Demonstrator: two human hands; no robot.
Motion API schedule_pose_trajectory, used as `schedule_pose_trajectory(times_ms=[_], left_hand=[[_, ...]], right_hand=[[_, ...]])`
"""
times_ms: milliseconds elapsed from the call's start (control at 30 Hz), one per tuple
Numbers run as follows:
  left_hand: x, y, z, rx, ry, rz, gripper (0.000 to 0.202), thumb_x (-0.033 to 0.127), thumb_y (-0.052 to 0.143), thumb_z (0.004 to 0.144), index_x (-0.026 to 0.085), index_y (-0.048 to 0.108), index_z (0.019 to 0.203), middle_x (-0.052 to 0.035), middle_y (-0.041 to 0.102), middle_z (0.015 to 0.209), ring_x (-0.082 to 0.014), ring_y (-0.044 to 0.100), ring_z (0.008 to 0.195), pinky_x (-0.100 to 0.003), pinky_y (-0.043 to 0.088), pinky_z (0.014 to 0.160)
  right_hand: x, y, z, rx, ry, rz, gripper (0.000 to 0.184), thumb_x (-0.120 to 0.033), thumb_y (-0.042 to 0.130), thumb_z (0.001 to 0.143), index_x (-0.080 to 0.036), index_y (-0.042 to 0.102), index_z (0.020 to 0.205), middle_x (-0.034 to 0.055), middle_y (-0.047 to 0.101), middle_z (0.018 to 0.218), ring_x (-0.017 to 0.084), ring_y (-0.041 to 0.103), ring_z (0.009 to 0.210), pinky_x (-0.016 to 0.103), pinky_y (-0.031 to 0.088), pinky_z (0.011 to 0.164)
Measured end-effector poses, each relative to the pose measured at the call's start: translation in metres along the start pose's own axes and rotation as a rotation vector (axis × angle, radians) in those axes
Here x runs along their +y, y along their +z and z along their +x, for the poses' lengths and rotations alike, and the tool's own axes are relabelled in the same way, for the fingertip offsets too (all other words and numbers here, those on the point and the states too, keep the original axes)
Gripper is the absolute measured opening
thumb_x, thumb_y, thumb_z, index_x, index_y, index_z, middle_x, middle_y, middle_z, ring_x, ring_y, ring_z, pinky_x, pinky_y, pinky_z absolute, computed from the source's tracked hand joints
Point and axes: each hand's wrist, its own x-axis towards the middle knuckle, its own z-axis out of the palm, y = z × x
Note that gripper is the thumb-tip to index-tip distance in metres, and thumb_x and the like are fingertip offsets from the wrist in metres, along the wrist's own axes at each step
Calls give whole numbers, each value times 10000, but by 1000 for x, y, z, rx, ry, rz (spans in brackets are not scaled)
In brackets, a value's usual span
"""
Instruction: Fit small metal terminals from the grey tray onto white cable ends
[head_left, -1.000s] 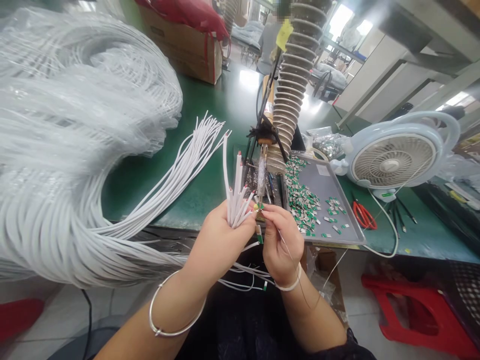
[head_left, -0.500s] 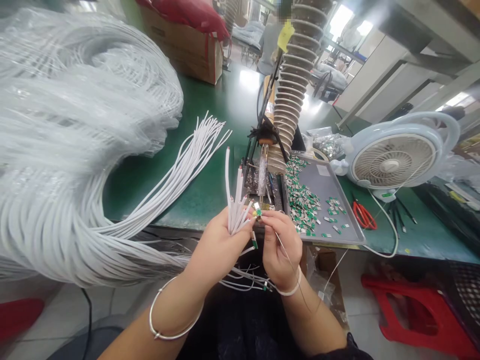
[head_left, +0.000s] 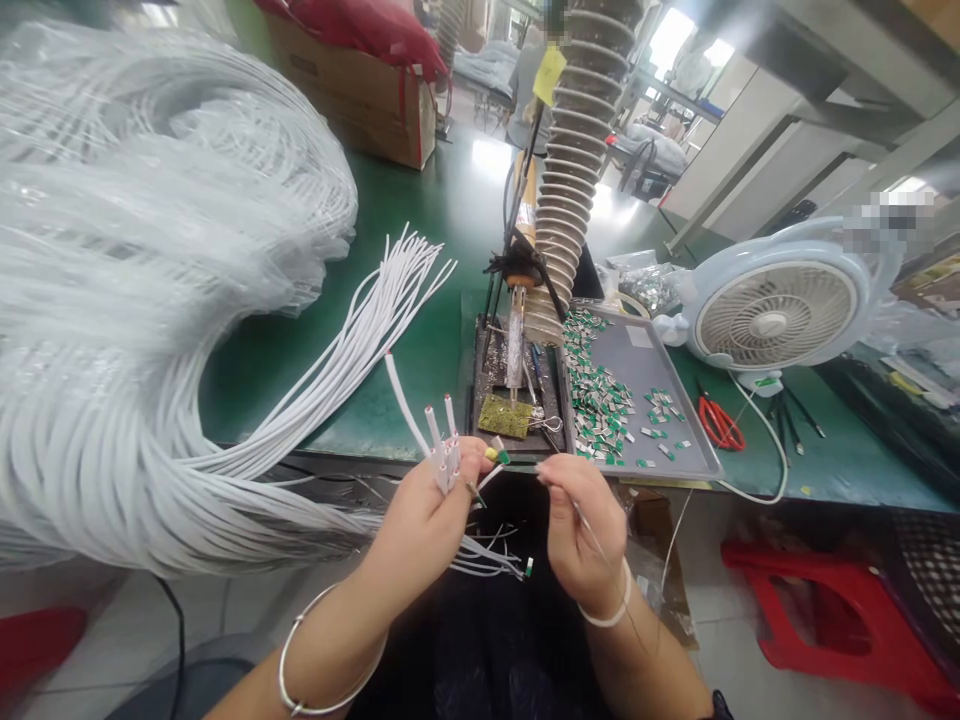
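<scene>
My left hand (head_left: 424,520) is closed round several white cables (head_left: 405,405) whose cut ends show reddish cores. At its fingertips is a small green-and-silver connector board (head_left: 502,457) with a yellow spot beside it. My right hand (head_left: 589,530), a little to the right and apart from the board, pinches a thin wire (head_left: 597,548), which looks like solder and trails down past the wrist. Beyond both hands a soldering iron (head_left: 516,330) is clamped tip down over a yellowish pad (head_left: 504,417).
On the right stands a grey tray (head_left: 694,440) of connector boards, with red-handled pliers (head_left: 720,425) and a fan (head_left: 780,310) past it. A large bundle of white cables (head_left: 150,300) fills the left. A ribbed hose (head_left: 581,170) hangs behind the iron. A red stool (head_left: 825,620) is below.
Both hands have come down toward me, away from the iron's tip. My right hand has moved right, apart from the left, with its wire. The cables in my left hand have tilted leftward.
</scene>
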Motion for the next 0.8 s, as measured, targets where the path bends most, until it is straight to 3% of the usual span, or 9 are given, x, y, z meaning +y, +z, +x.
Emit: schedule_pose_trajectory(times_ms=[100,200,333,433,533,667,800], left_hand=[[0,-2,1,34,-42,-32,247,381,497,831,193,636,751,-34,601,706,-183,529,655,-291,392,651],[-3,-2,3,-39,-77,-109,231,388,527,814,190,620,743,-3,537,634,-145,454,562,-266,361,562],[-11,-2,5,-164,-140,-283,129,312,625,761,198,593,813,1,540,761,-119,447,615,-244,368,588],[-17,-2,5,-209,-153,-418,164,257,660,737,211,599,882,-8,542,870,-106,452,661,-242,381,634],[-18,-3,4,-226,-178,-540,198,257,692,707,199,620,883,-12,544,832,-104,455,649,-251,388,635],[-15,-3,4,-241,-236,-692,243,285,745,648,184,647,846,1,537,716,-105,472,617,-249,386,601],[-13,-1,5,-222,-254,-789,252,296,758,636,162,661,826,3,535,647,-107,487,601,-247,385,587]], right_hand=[[10,-16,5,49,52,-134,261,-69,417,850,-203,549,1032,43,622,810,159,602,768,330,513,706],[26,-31,16,6,130,-294,213,-126,388,875,-190,569,966,59,625,838,168,597,792,330,492,717],[46,-44,32,-176,291,-492,151,-233,460,856,-169,588,903,70,642,839,193,587,780,333,462,709],[53,-47,40,-332,362,-586,114,-256,506,820,-173,585,819,50,627,763,199,572,734,318,433,671],[55,-46,46,-418,371,-651,115,-260,510,809,-176,578,770,46,617,732,196,560,708,301,405,646],[52,-42,48,-413,325,-728,153,-202,456,802,-176,600,757,56,632,722,194,563,695,287,382,625],[53,-40,44,-324,318,-752,192,-159,427,792,-173,618,786,66,657,737,197,578,690,290,392,623]])
